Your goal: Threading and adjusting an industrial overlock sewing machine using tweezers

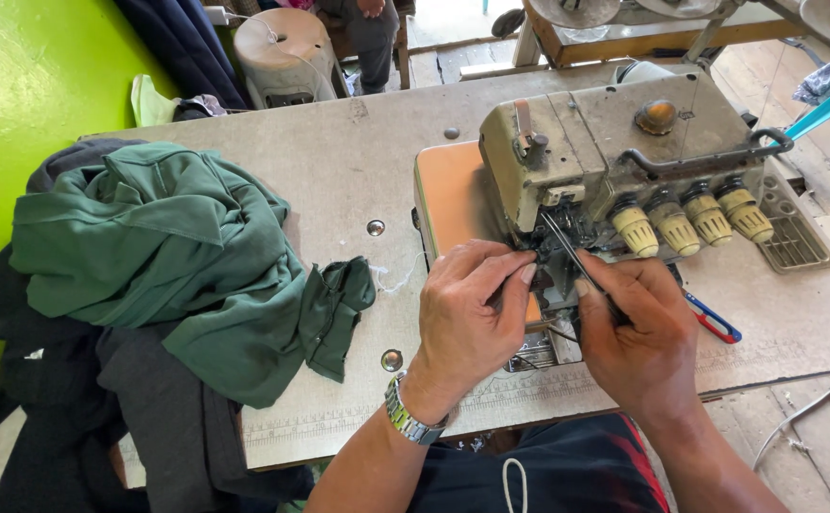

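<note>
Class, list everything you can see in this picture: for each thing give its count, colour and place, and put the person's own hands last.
Worn beige metal overlock sewing machine: one, right of table centre.
Cream tension knobs: four, in a row on the machine's front.
Crumpled green fabric garment: one, left on the table.
Dark grey cloth: one heap, under the green garment, hanging off the table edge.
Pale worn wooden table: one, carrying everything.
Red and blue handled tool: one, on the table beside the right hand.
Thin dark tweezers: one, in the right hand, tip at the machine.
Silver metal wristwatch: one, left wrist.
Left hand: pinching at the machine's front.
Right hand: gripping the tweezers.
</note>
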